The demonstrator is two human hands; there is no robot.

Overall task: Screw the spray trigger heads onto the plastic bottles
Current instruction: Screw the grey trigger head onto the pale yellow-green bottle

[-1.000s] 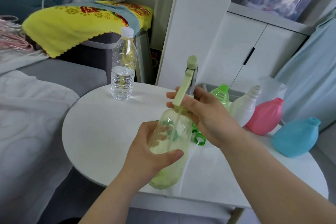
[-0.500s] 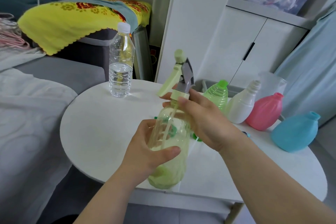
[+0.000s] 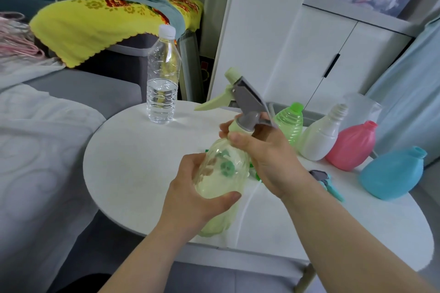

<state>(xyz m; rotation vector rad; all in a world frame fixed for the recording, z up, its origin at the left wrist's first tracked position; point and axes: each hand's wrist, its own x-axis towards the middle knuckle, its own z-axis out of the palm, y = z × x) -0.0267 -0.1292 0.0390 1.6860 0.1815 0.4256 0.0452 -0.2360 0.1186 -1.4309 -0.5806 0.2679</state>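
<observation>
Held over the table (image 3: 133, 164), the empty-looking bottle (image 3: 220, 173) seems light and squashy, so the left hand (image 3: 190, 197) wraps its body while the right hand (image 3: 266, 152) pinches the collar under the trigger head (image 3: 242, 97).

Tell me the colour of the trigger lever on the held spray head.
Pale green trigger lever, head view.
</observation>
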